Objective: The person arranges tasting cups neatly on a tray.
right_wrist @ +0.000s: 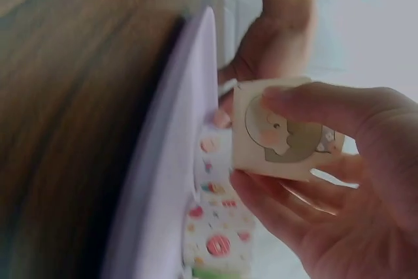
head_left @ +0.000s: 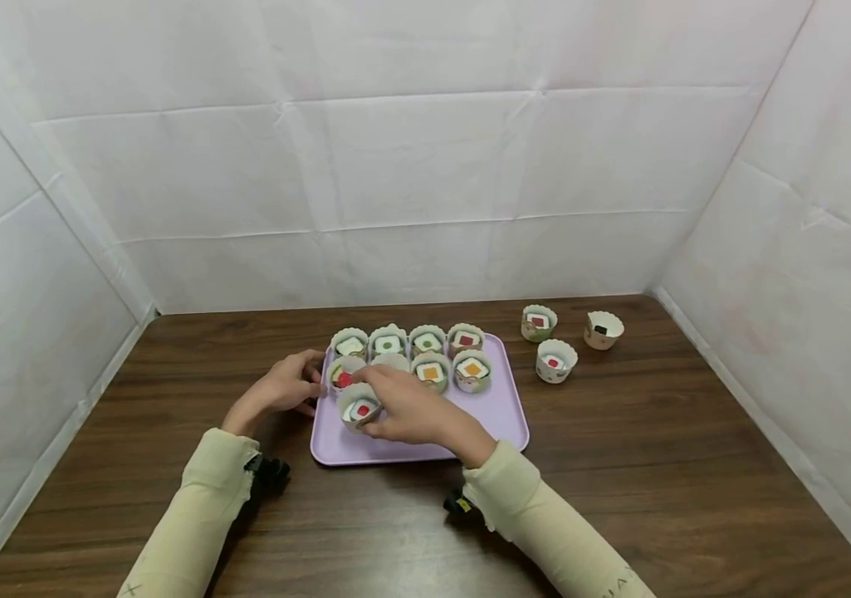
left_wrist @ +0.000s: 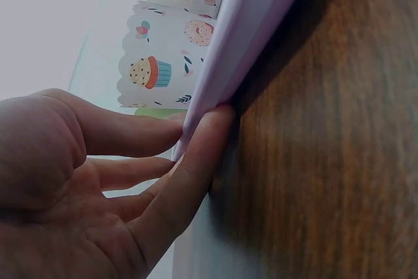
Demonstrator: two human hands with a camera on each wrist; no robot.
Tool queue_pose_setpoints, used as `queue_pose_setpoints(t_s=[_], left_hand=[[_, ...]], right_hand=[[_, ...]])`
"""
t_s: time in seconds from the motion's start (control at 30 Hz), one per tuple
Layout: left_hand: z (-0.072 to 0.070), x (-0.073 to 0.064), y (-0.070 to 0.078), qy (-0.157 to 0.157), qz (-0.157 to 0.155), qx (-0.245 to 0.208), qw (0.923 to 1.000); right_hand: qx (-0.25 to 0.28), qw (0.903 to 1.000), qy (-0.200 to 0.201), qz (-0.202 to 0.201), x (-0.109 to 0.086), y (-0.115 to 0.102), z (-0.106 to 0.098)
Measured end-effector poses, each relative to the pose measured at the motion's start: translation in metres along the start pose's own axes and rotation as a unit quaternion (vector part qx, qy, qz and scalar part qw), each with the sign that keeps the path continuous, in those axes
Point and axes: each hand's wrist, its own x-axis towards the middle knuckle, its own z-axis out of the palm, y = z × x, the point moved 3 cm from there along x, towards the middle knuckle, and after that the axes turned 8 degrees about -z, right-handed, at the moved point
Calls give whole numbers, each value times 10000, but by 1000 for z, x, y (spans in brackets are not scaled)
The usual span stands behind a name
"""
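My right hand holds a paper baking cup above the front left of a lilac tray. A white piece with a red spot lies in that cup. In the right wrist view, the thumb and fingers grip the cup by its sides, and a cartoon print shows on its wall. At the tray's left side, my left hand pinches the rim, thumb and fingertips about the edge. Two rows of filled cups stand on the tray, some partly hidden behind the right hand; one holds a red piece.
Right of the tray, three more cups stand on the brown wooden table: a cup with a dark red square, a cup with a black piece and a cup with a red spot. White sheeting encloses the table's back and sides.
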Motion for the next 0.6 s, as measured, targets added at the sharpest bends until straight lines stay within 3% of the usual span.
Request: queue_pose_setpoints(t_s=[0.6], left_hand=[[0,1,0,-3,12,8,10000]], right_hand=[[-431,9965,381,603,11,-6,24]])
